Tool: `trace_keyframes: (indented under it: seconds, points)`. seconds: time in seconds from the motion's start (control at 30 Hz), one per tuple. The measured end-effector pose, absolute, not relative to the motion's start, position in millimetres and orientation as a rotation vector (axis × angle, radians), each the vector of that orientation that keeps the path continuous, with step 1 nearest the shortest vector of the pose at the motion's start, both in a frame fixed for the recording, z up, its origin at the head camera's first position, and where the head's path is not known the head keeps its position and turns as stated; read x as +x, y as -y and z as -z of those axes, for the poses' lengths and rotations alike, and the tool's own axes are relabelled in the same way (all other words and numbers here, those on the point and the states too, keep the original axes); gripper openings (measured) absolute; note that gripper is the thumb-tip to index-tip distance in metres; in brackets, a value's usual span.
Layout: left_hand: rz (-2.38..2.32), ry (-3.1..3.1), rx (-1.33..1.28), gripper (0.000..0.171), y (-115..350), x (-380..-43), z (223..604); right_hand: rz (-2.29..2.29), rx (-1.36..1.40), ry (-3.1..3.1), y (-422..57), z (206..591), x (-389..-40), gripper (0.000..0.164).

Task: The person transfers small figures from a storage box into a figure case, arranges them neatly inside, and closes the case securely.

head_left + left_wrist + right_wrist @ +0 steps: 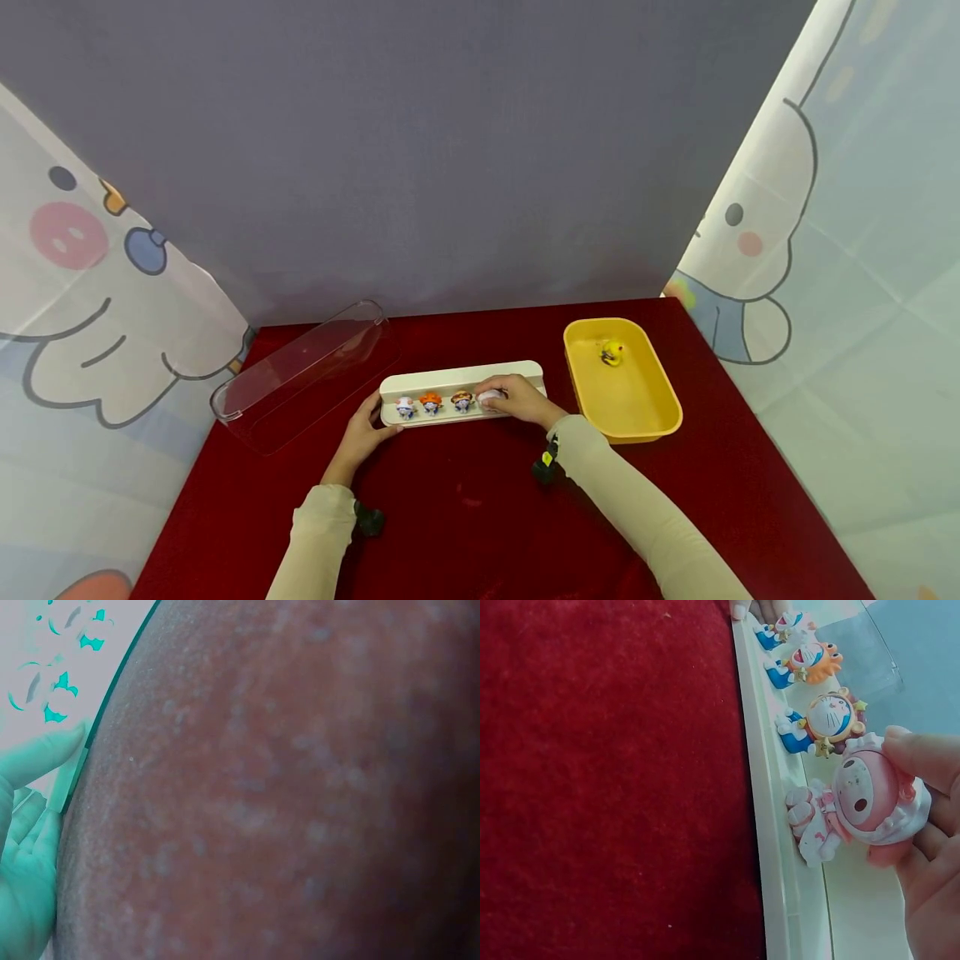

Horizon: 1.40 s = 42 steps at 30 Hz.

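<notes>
A long white display tray (420, 383) with a raised back step lies on the red-covered table. Along it sit three blue-and-white cat figurines: one in a white hat (405, 407), one in an orange hood (431, 404) and one in a brown-and-yellow hood (829, 716). At the tray's left end my left hand (362, 437) grips the corner, its thumb on the front rim. My right hand (523, 402) holds a pink-and-white figurine (870, 796) by the head, between thumb and fingers, at the right of the row. The figurine's feet are close over the tray's lower step.
A yellow bin (630, 400) stands to the right, with a small yellow figurine (612, 352) inside. Back left lies a long clear plastic cover (300, 367). A grey wall (465, 167) rises behind the table, with printed cloth panels on both sides.
</notes>
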<state>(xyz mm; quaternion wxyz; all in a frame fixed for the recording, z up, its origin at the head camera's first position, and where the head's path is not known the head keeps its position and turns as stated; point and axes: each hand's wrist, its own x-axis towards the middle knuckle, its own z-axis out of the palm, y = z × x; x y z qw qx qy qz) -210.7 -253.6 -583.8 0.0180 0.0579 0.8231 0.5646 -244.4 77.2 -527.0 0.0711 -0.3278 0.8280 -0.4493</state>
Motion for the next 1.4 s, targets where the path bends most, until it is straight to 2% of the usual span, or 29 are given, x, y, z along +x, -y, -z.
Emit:
trace_keyframes:
  seconds: [1.0, 1.4]
  points:
    - [-1.729, -2.553, 0.127, 0.09, 255.0, -209.7, 583.2, 1.345, -1.075, -2.449, -79.8, 528.9, -248.3, 0.025]
    - [-1.684, -2.541, 0.107, 0.085, 242.9, -192.7, 546.1, 1.578, -0.893, -2.342, -88.9, 524.2, -243.8, 0.028]
